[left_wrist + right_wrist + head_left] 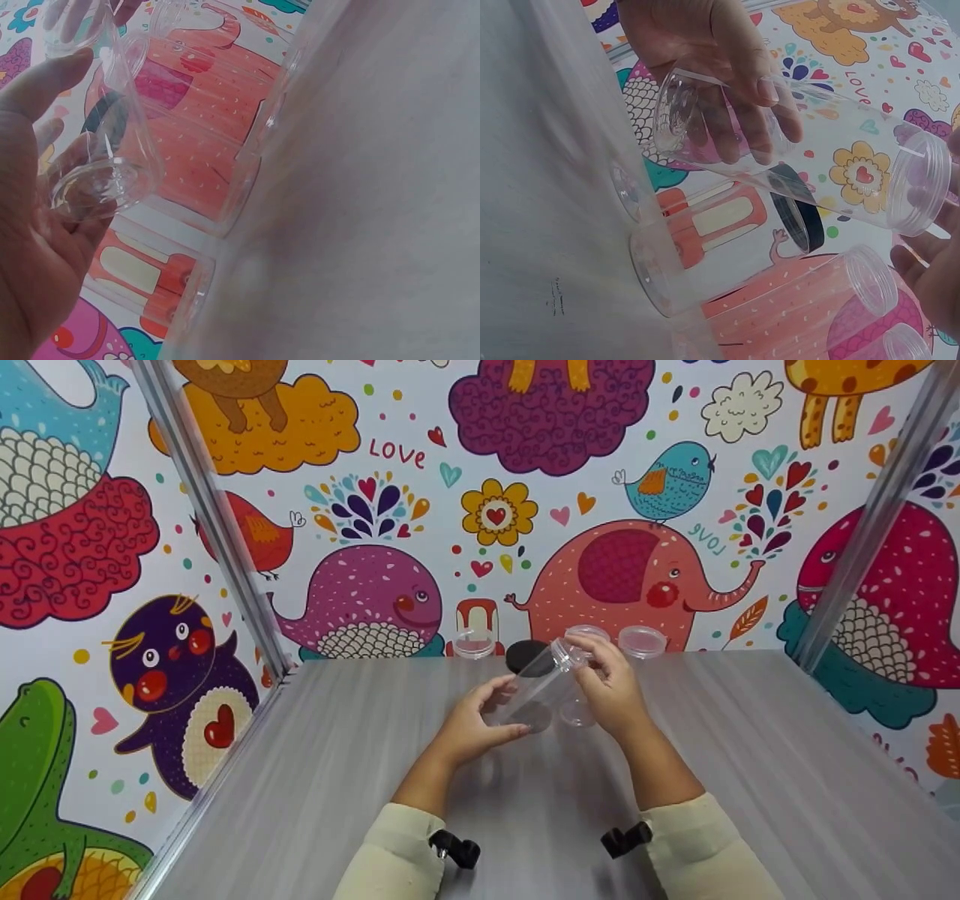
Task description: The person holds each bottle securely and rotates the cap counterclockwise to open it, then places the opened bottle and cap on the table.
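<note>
A clear plastic jar (pixel 535 687) is held tilted above the table between both hands, its threaded mouth up toward the right. My left hand (pixel 466 726) grips the lower end, thumb on one side and fingers on the other. Around the threaded neck, my right hand (pixel 613 690) holds the jar with its fingers and thumb. No lid shows on this jar's mouth in the right wrist view. Close behind it stands another clear jar with a black lid (pixel 528 657); in the right wrist view the black lid (pixel 796 208) shows past the held jar.
More clear lidless jars stand near the back wall: a left jar (pixel 474 643) and a right jar (pixel 643 642), with another partly behind my right hand. The grey wood-grain table (pixel 337 780) meets a cartoon-printed wall (pixel 405 510). Metal posts (pixel 217 517) rise at the corners.
</note>
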`<state>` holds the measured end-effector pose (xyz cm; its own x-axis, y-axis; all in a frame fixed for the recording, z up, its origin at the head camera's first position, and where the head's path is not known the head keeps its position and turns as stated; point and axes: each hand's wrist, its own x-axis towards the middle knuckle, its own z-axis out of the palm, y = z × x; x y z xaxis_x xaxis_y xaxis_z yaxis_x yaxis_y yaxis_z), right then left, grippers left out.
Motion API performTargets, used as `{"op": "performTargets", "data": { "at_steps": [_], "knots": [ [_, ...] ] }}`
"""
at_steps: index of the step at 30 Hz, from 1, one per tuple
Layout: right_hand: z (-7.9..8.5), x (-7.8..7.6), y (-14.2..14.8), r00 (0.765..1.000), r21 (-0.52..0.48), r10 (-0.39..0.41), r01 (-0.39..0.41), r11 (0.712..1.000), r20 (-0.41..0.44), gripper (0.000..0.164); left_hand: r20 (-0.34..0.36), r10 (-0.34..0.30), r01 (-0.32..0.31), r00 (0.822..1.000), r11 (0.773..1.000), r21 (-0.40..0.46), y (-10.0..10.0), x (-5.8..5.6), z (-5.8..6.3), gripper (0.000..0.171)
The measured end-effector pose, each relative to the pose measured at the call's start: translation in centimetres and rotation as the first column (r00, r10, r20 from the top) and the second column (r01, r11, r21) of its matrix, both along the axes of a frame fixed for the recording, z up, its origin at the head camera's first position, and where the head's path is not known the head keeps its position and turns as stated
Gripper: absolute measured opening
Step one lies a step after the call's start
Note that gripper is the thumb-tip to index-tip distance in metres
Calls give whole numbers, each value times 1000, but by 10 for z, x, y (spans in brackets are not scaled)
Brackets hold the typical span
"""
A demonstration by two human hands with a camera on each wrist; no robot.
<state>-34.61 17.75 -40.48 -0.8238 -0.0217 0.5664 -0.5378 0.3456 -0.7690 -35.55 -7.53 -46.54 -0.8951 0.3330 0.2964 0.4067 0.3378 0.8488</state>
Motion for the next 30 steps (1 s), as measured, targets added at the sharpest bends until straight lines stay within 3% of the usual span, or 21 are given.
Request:
{"op": "performTargets", "data": {
  "at_steps": [8, 12, 20, 25, 30],
  "knots": [
    [-1, -1, 2, 986, 120, -135, 123, 985, 93, 45, 15, -12, 12, 1000, 1000, 16, 1, 1, -1, 85],
    [-1, -2, 2, 979, 147, -159, 140, 979, 129, 47, 17, -11, 11, 1000, 1000, 11, 1, 2, -1, 85],
    [0, -1, 1, 990, 97, -93, 83, 992, 105, 39, 25, -1, 1, 1000, 1000, -3, 1, 3, 1, 84],
    [-1, 0, 0, 998, 16, 14, -15, 1000, 69, 47, 23, -4, 4, 1000, 1000, 12, 0, 1, 0, 82],
    [-2, 0, -1, 998, 2, 41, -41, 999, 55, 51, 21, -7, 6, 1000, 1000, 16, 0, -1, -1, 82]
  ]
}}
